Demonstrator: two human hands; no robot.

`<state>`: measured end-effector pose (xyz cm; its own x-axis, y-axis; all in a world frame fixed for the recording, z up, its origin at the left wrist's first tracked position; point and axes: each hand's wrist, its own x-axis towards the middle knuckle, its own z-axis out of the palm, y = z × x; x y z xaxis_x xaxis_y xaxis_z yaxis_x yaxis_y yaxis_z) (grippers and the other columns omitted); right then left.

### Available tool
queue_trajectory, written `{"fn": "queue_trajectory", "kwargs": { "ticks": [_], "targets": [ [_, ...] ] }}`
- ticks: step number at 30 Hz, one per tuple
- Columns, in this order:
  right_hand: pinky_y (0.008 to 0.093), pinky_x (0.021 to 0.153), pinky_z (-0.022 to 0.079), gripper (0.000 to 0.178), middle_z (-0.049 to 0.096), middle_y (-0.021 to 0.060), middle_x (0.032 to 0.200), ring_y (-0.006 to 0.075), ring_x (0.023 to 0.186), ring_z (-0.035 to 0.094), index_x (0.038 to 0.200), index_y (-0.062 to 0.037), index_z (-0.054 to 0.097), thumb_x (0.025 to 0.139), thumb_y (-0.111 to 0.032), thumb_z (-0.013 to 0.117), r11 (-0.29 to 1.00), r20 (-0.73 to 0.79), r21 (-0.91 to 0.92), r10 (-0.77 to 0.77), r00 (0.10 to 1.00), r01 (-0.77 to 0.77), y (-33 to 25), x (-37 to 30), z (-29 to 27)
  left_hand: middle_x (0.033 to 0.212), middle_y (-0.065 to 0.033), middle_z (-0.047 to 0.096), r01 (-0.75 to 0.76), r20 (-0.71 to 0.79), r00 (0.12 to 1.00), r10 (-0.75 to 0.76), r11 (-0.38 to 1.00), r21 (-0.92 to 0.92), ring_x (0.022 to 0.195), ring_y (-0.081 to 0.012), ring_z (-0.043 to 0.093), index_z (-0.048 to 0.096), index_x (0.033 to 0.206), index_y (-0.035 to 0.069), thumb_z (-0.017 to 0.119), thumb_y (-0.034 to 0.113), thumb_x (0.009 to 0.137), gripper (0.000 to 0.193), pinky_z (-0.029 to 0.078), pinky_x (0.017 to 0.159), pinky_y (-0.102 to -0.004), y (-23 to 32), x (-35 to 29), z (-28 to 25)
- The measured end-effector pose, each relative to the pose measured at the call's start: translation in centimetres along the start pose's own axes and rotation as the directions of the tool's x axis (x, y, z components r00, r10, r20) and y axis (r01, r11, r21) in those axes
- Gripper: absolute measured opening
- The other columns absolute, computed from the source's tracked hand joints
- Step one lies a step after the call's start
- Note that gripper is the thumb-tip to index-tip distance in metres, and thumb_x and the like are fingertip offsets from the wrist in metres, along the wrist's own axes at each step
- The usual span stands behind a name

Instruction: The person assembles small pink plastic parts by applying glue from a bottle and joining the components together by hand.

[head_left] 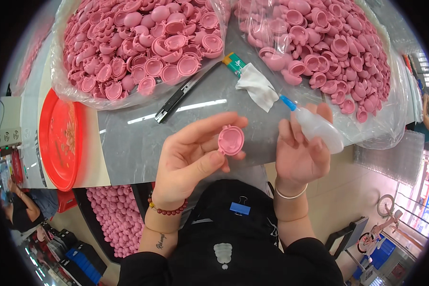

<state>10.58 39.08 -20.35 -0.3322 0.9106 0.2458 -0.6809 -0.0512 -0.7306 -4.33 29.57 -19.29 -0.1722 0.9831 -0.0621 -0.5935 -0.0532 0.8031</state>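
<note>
Between the thumb and fingers of my left hand (188, 157) is a pink plastic half-shell (231, 141), its hollow side facing up toward me. My right hand (300, 157) grips a translucent white squeeze bottle (321, 131) with a blue nozzle (288, 103). The bottle is tilted, nozzle pointing to the upper left, apart from the shell. Beyond my hands stand two clear plastic bags of similar pink shells, the left bag (124, 102) and the right bag (383, 128).
On the grey tabletop (128, 157) lie a black utility knife (188, 90), a crumpled white tissue (257, 88) and a green-yellow packet (234, 63). A red tray (62, 143) sits at the left. Below the edge, a black bin (94, 224) holds pink balls (117, 217). Other people are at both sides.
</note>
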Motion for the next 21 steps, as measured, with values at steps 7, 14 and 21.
{"fn": "queue_trajectory", "kwargs": {
  "ticks": [7,14,21],
  "targets": [
    [0.0225,0.042,0.022,0.06,0.038,0.0021,0.068,0.0103,0.053,0.031,0.089,0.0036,0.053,0.078,-0.055,0.048,0.828,0.199,-0.445,-0.279,0.94,0.34,0.9,-1.1,-0.2,0.115,-0.0172,0.05,0.03,-0.04,0.999,-0.03,0.999,0.013,0.093,-0.0192,0.057,0.041,0.117,-0.005,0.053,-0.003,0.079,0.04,0.048,0.072,-0.0235,0.5,-0.2,0.5],
    [0.0228,0.042,0.02,0.065,0.036,0.0023,0.065,0.0103,0.052,0.03,0.085,0.0053,0.054,0.079,-0.058,0.043,0.792,0.204,-0.52,-0.248,0.947,0.32,0.9,-1.0,0.0,0.114,-0.0239,0.048,0.035,-0.044,0.998,-0.033,0.998,0.044,0.098,-0.0219,0.055,0.039,0.117,-0.006,0.058,0.0,0.077,0.045,0.05,0.074,-0.0272,0.2,-0.1,0.5],
    [0.0237,0.043,0.02,0.064,0.038,0.0033,0.065,0.0111,0.052,0.032,0.083,0.0041,0.055,0.08,-0.058,0.04,0.779,0.215,-0.536,-0.246,0.945,0.325,1.1,-1.1,0.0,0.114,-0.0243,0.048,0.022,-0.027,0.999,-0.021,0.999,0.038,0.097,-0.0221,0.056,0.04,0.115,-0.008,0.058,0.0,0.077,0.043,0.05,0.075,-0.0277,0.2,-0.1,0.6]
  ]
}}
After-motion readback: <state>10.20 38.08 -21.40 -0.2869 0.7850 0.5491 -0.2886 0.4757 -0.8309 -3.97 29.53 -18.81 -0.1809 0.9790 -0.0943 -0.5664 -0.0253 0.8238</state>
